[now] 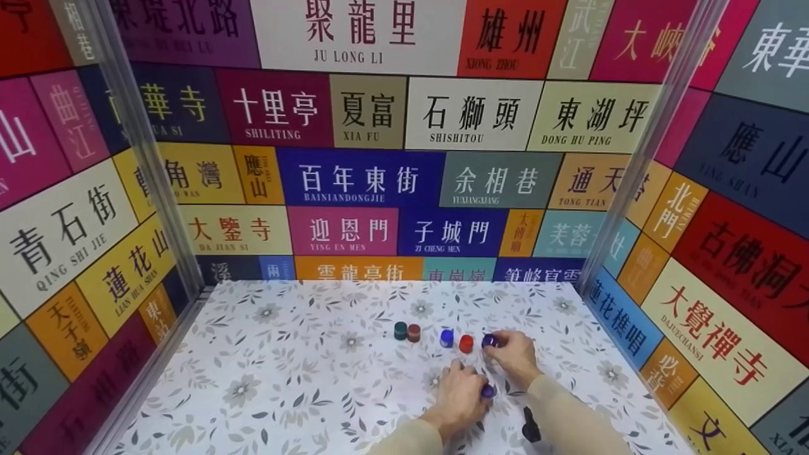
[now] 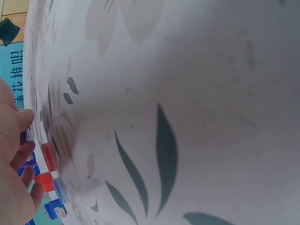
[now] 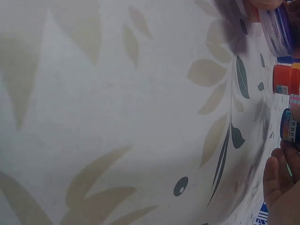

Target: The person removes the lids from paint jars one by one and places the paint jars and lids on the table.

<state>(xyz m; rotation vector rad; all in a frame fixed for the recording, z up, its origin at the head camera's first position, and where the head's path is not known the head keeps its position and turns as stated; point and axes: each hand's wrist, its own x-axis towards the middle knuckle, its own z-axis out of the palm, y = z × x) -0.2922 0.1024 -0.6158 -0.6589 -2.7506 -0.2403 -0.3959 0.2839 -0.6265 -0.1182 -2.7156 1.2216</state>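
My right hand pinches a small dark purple paint jar at the right end of a loose row. In the right wrist view that jar shows a clear body and a purple lid, with fingers round it. Nearer to me, my left hand grips a second small purple-blue jar, low over the table; the palm side is hidden in the head view. A red jar and a blue jar stand just left of the right hand.
A dark green jar and a brown-red jar stand side by side farther left. They are on a table with a white leaf-and-flower covering. Colourful sign panels wall the back and sides. A black piece shows beside the right sleeve.
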